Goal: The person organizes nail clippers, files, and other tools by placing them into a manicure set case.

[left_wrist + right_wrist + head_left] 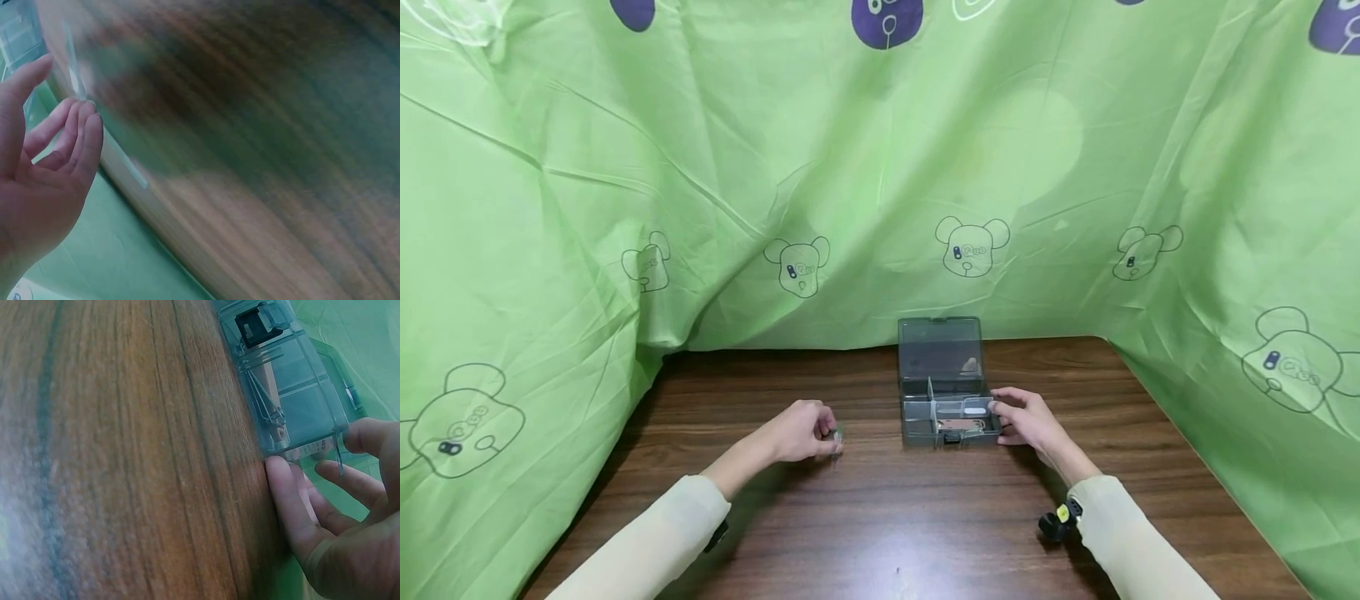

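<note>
A small clear grey compartment box (917, 432) sits on the table with its hinged lid (940, 346) raised at the back. My right hand (1030, 423) grips the box's right end, and in the right wrist view its fingertips (278, 469) touch the corner. Paper clips (265, 403) and a flat pinkish piece (958, 425) lie in the front compartment. Left of the box, my left hand (797, 432) pinches a small, thin, clear-looking piece (838, 436) just above the table. Its kind is unclear, and the fingers partly hide it.
The brown wood-grain table (880, 508) is bordered at the back and sides by a green curtain (850, 167) with bear outlines. The box's lid stands close to the back curtain. A black wrist camera (1056, 523) hangs beneath the right sleeve.
</note>
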A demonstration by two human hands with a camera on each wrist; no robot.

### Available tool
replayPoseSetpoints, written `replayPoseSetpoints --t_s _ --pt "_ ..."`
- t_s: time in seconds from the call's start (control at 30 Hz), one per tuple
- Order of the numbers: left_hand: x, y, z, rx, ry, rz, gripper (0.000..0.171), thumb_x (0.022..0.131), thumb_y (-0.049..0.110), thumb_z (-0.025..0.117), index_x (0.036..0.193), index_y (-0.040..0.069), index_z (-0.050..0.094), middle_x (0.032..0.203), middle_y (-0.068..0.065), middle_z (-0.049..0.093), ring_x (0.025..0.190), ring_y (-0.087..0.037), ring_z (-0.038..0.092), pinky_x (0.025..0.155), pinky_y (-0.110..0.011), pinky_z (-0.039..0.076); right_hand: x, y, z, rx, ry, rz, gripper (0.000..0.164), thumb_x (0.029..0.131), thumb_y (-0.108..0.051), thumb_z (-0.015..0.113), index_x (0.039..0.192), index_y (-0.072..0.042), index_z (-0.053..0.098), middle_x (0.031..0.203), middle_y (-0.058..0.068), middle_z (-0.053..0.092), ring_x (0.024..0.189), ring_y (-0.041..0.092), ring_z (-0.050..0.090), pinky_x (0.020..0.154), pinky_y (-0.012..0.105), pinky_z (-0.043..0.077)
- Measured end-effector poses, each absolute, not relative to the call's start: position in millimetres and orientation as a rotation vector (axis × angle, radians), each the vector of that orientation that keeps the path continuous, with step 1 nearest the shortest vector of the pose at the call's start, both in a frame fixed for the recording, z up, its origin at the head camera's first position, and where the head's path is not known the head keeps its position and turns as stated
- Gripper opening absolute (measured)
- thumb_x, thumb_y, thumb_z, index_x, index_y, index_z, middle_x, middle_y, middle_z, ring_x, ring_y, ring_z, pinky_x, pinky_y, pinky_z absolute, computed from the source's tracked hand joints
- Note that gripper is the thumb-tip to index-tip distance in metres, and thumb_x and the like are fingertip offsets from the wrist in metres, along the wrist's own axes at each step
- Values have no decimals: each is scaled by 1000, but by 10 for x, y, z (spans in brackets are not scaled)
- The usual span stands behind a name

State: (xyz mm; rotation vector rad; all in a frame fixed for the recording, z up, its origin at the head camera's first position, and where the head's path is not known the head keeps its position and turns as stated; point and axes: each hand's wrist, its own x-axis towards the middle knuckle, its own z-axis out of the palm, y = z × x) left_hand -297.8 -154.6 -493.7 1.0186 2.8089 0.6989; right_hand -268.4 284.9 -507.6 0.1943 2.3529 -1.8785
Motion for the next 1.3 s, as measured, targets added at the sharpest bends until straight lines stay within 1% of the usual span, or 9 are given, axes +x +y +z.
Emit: replayPoseSetpoints --t_s 0.17,0.3,0.37,0.5,0.63,0.93,1.03,1.17,1.3 --pt "-2949 -1535 -4976 978 2832 654 36 85 34 89 98 5 72 91 -2 68 84 -16 66 77 -32 57 -2693 2850 -5091 190 2343 -1890 49 104 -13 65 149 3 53 101 15 63 85 21 64 69 41 65" --pt "-2955 -1497 -5011 1004 2841 642 35 84 31 90 97 5 71 91 -2 67 84 -16 65 76 -32 57 -2693 2853 -5101 183 2337 -1899 49 104 -13 65 149 3 53 98 14 63 84 20 65 68 40 65" --pt "-2960 -1472 -5034 1022 2834 650 32 85 27 89 97 5 70 92 -2 66 83 -16 64 75 -30 56 -2690 2854 -5096 174 2337 -1900 50 104 -13 65 149 3 52 98 14 64 84 20 65 68 41 65" --pt "-2959 -1436 -5056 1048 2783 705 20 85 10 84 98 4 69 93 -5 66 83 -17 65 73 -26 56 -2679 2842 -5083 167 2334 -1906 51 103 -13 66 149 4 52 98 16 64 84 21 65 68 43 65" --pt "-2970 -1417 -5078 1060 2749 740 17 83 0 78 97 4 69 93 -7 66 84 -20 67 73 -25 56 -2675 2839 -5083 178 2330 -1908 51 103 -12 66 150 4 52 98 15 63 83 21 64 68 42 65" --pt "-2983 -1419 -5108 1044 2743 777 13 85 0 78 94 7 70 89 -3 66 83 -20 67 72 -25 56 -2677 2838 -5099 170 2323 -1926 53 103 -13 67 150 4 51 92 14 64 81 20 64 67 43 65" --pt "-2973 -1408 -5103 1041 2756 765 14 84 0 78 93 6 70 89 -3 66 82 -19 67 72 -25 55 -2682 2840 -5104 172 2326 -1927 53 103 -13 67 150 4 51 92 14 64 80 20 64 66 42 65" --pt "-2952 -1386 -5090 1034 2780 715 17 81 2 79 94 7 69 90 -3 64 81 -15 62 71 -25 53 -2685 2842 -5107 182 2327 -1924 51 103 -13 67 149 4 52 93 13 62 80 19 63 66 42 65" --pt "-2935 -1377 -5077 1044 2782 709 20 81 1 79 94 7 66 90 -2 63 80 -12 59 71 -25 52 -2677 2846 -5101 181 2327 -1915 51 103 -13 66 149 4 52 97 13 60 82 19 62 67 42 65"
